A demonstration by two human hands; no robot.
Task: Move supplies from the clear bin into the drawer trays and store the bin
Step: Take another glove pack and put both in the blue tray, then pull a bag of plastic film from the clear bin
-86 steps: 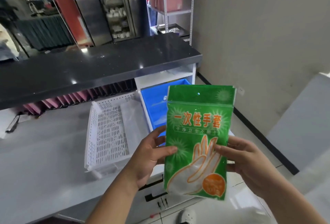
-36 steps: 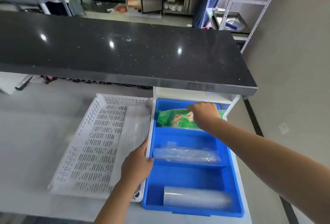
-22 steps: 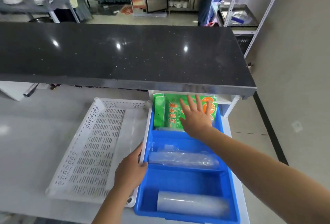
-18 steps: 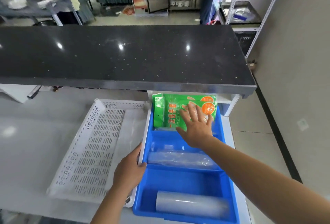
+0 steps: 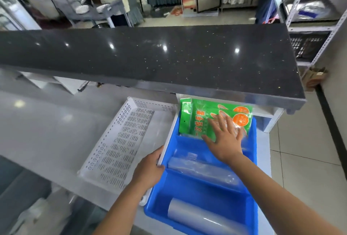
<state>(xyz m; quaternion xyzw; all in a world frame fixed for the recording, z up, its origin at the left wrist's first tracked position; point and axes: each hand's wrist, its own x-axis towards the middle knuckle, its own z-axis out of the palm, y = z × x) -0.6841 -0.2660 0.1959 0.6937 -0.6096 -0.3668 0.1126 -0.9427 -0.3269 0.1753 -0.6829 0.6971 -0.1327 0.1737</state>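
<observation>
A blue divided tray sits under the black counter. Green packets of disposable gloves lie in its far compartment. My right hand rests flat on the packets, fingers spread straight. A clear plastic bag pack fills the middle compartment and a clear roll lies in the near one. My left hand grips the white edge between the blue tray and the white perforated tray. The clear bin is not in view.
The black stone counter overhangs the trays' far ends. A grey worktop spreads to the left. A metal shelf rack stands at the right. A person works at a table in the far background.
I carried the green glove packet from in front of me into the blue tray's far compartment. My right hand let go and now lies flat on it, drawn slightly back. My left hand stays on the tray edge.
</observation>
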